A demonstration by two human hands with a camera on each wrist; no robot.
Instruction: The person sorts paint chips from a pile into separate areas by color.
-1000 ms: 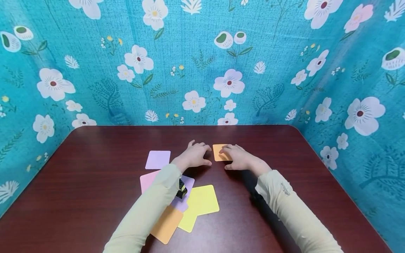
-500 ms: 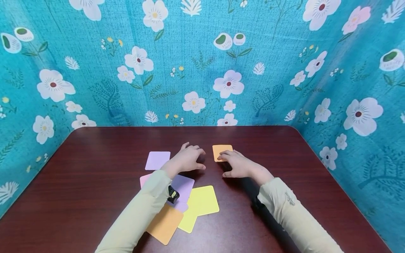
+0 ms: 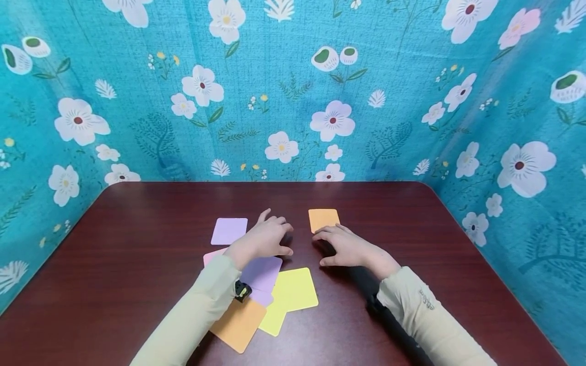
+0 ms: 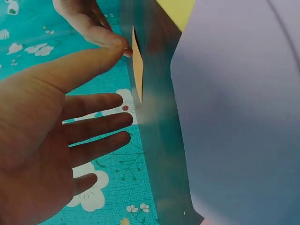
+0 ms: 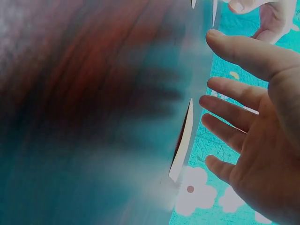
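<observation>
My left hand hovers over the table with fingers relaxed and spread and holds nothing. Below its wrist lies a purple card, which fills the right side of the left wrist view. My right hand hangs loosely curved just in front of a single orange card; whether a fingertip touches its near edge cannot be told. The right wrist view shows that palm bare, the card's pale edge beyond the fingers.
A lavender card lies alone at the back left. Around the purple card overlap a pink card, yellow cards and another orange card. Blue flowered cloth stands behind the dark table.
Both hands have drawn back toward the person, the left one also moving left. The right hand has come off the single orange card, which now shows almost whole. The cards have stayed put.
</observation>
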